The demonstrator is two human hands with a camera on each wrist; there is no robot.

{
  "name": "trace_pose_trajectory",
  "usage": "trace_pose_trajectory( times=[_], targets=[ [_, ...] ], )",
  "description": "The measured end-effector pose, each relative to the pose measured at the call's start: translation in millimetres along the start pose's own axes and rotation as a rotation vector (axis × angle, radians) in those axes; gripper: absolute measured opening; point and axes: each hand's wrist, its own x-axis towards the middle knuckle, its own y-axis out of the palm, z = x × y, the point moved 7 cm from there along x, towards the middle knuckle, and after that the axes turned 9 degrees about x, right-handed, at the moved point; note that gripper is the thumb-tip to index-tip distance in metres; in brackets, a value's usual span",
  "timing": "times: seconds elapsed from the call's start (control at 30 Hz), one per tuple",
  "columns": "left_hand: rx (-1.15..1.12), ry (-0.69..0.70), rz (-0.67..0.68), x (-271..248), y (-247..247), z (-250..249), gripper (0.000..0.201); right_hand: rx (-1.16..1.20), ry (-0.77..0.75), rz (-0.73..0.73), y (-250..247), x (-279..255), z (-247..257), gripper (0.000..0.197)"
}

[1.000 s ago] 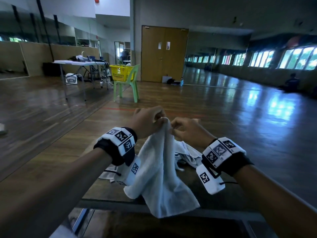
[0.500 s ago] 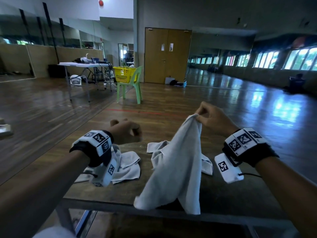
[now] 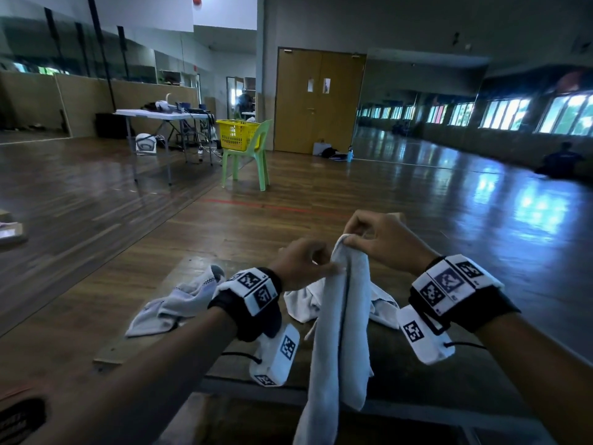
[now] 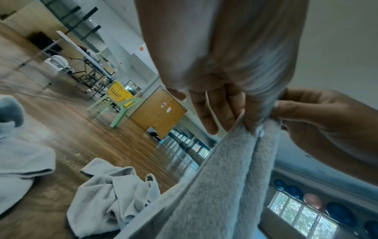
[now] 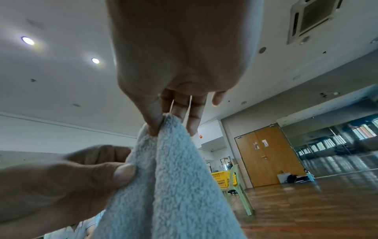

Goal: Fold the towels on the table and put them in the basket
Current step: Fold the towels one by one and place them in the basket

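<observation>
- Above the near edge of the counter [image 3: 134, 348], the left hand [image 3: 300, 263] has come back to the towel [image 3: 340, 332] — half a second ago it hung curled and apart from the cloth, well to the left, while the right hand alone held the towel up.
- Now both hands are close together at the top of the towel. The right hand [image 3: 383, 242] pinches the topmost corner between thumb and forefinger; the right wrist view shows that pinch plainly, with the other fingers [image 5: 193, 116] held loosely behind it.
- The left hand grips the cloth just below and beside that corner, its thumb [image 5: 122, 173] pressed into the pile and its fingers curled round the far side.
- The towel hangs from these two grips as a long narrow drape, doubled lengthwise, its lower end falling past the counter's front edge.
- My reading: the left hand went for a second edge or corner and has brought it to meet the first, so a lengthwise fold is being set — the fold is under way, not finished.
- Two more towels lie crumpled on the counter: one [image 3: 179, 303] to the left, one [image 3: 305, 300] behind the hanging cloth. Neither looks folded.
- The basket [image 3: 237, 133], yellow, sits on a green chair [image 3: 253, 155] well away across the floor. I cannot see into it — so most of the task seems still ahead.
</observation>
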Motion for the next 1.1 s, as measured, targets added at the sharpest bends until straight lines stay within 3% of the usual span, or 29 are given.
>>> trace_pose_trajectory(
  times=[0.1,0.23,0.37,0.43,0.57,0.73,0.83,0.97,1.1],
  targets=[
    [-0.143,0.002,-0.027,1,-4,5,0.036,-0.019,0.009,-0.027,-5,-2,-3,0.008],
    [-0.269,0.034,-0.006,0,-11,6,0.053,0.037,0.014,-0.012,-1,-3,2,0.007],
    [-0.272,0.004,0.043,-1,-20,12,0.03,0.017,-0.008,-0.035,0,-2,2,0.007],
    [-0.197,0.015,0.06,-3,-25,21,0.034,-0.007,-0.026,-0.048,-3,-2,4,0.007],
    [0.066,0.033,0.062,-11,-41,47,0.071,-0.075,-0.047,-0.073,-12,1,-6,0.014],
    [0.498,-0.032,-0.022,-18,-75,68,0.036,-0.16,-0.004,-0.099,-24,0,-32,0.022],
    [0.682,-0.014,0.03,-18,-75,68,0.015,-0.17,0.003,-0.109,-26,-2,-38,0.024],
    [0.861,-0.021,0.029,-23,-86,74,0.021,-0.186,0.044,-0.15,-36,-3,-58,0.024],
    [0.888,-0.061,-0.043,-26,-105,88,0.025,-0.262,0.145,-0.248,-55,-8,-76,0.016]
  ],
)
